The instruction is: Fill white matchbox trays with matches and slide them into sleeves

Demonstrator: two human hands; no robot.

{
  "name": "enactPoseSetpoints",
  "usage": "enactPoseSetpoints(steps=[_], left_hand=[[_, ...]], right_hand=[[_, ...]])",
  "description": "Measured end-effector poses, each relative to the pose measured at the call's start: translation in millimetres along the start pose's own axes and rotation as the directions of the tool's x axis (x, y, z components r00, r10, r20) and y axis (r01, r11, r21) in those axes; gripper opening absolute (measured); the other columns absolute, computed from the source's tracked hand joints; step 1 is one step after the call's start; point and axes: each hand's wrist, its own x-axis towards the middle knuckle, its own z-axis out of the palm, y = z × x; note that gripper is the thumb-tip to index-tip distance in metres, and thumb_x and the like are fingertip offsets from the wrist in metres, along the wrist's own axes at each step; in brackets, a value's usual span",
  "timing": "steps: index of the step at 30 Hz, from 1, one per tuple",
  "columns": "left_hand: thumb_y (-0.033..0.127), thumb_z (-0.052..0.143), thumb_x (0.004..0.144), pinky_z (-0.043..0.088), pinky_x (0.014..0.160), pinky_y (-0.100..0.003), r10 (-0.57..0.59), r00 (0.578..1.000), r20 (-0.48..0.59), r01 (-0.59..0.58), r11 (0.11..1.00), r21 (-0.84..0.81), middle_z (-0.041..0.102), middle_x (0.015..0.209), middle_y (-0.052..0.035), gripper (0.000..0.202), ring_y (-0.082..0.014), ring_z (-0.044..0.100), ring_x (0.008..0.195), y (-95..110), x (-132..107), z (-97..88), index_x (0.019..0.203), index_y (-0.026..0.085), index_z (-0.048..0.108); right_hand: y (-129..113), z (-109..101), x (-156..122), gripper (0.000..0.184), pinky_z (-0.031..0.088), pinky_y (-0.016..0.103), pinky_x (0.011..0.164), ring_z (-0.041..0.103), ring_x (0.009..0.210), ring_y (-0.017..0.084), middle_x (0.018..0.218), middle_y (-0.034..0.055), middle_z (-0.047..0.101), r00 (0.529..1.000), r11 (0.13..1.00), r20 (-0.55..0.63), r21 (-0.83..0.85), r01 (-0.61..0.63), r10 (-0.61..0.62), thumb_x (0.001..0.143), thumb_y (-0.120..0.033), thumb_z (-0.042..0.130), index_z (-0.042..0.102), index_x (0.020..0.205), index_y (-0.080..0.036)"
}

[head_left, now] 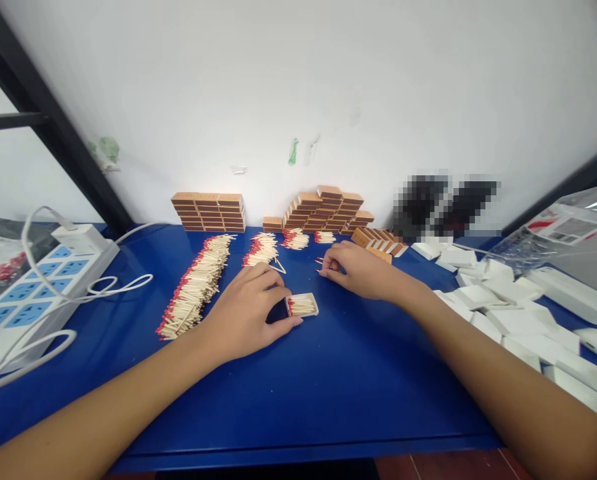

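Note:
My left hand (251, 307) has thumb and forefinger curled around the left end of a small white matchbox tray (314, 304), which lies on the blue table. Inside the tray is a layer of matches (302, 306), red heads to the left. To the tray's upper right, my right hand (353, 269) is closed in a pinch low over the table. A few matches (319, 262) show at its fingertips. Just beyond the hands are a small match pile (324, 237), a larger one (295, 239) and a bigger heap (261, 249). A long row of matches (193, 287) runs left of my left hand.
Stacked matchboxes (208, 212) and a stepped matchbox pile (323, 208) stand against the wall. More boxes (378, 241) lean behind my right hand. White trays (518, 313) are heaped at right. A power strip (43, 287) with white cables lies at left.

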Motion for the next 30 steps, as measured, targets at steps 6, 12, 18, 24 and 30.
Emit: enactPoseSetpoints(steps=[6, 12, 18, 24, 30], left_hand=[[0.046, 0.074, 0.096, 0.053, 0.099, -0.046, 0.005, 1.000, -0.007, -0.005, 1.000, 0.000, 0.072, 0.103, -0.0081, 0.028, -0.0265, 0.063, 0.106, 1, 0, -1.0, 0.102, 0.019, 0.077], [0.047, 0.075, 0.095, 0.052, 0.099, -0.046, 0.010, 1.000, -0.019, -0.009, 1.000, 0.009, 0.072, 0.104, -0.0081, 0.029, -0.0268, 0.064, 0.107, -1, 0, 0.6, 0.106, 0.019, 0.077], [0.047, 0.074, 0.096, 0.052, 0.100, -0.046, 0.005, 1.000, -0.002, -0.005, 1.000, 0.006, 0.072, 0.104, -0.0077, 0.030, -0.0263, 0.063, 0.108, -1, 0, 0.7, 0.106, 0.019, 0.077], [0.047, 0.075, 0.095, 0.052, 0.097, -0.045, -0.009, 1.000, -0.013, 0.010, 0.999, 0.031, 0.071, 0.103, -0.0080, 0.029, -0.0272, 0.064, 0.108, -2, 1, 0.2, 0.104, 0.019, 0.077], [0.048, 0.075, 0.095, 0.052, 0.094, -0.046, 0.001, 1.000, -0.007, 0.000, 0.998, 0.057, 0.071, 0.103, -0.0081, 0.031, -0.0275, 0.064, 0.105, -3, 1, -0.8, 0.105, 0.019, 0.078]], right_hand=[[0, -1, 0, 0.019, 0.043, 0.034, 0.076, 0.061, 0.092, 0.025, 0.086, 0.0071, 0.070, 1.000, 1.000, 0.022, 0.022, -0.007, 0.007, 0.100, -0.030, 0.062, 0.064, 0.084, -0.021], [5, 0, 2, 0.013, 0.043, 0.034, 0.079, 0.061, 0.092, 0.025, 0.093, 0.0082, 0.069, 0.998, 1.000, -0.066, -0.009, -0.018, 0.018, 0.099, -0.032, 0.065, 0.068, 0.099, -0.020], [4, 3, 3, 0.016, 0.044, 0.035, 0.079, 0.061, 0.093, 0.025, 0.091, 0.0091, 0.069, 0.999, 1.000, -0.049, 0.010, -0.018, 0.019, 0.100, -0.027, 0.060, 0.066, 0.088, -0.019], [-21, -10, -6, 0.021, 0.043, 0.034, 0.076, 0.060, 0.088, 0.023, 0.086, 0.0061, 0.068, 1.000, 0.991, -0.014, 0.135, 0.018, -0.016, 0.102, -0.034, 0.059, 0.066, 0.088, -0.021], [-58, -9, -20, 0.015, 0.045, 0.034, 0.080, 0.059, 0.091, 0.021, 0.095, 0.0053, 0.067, 0.985, 0.960, 0.045, 0.236, 0.150, -0.165, 0.104, -0.027, 0.057, 0.065, 0.093, -0.022]])
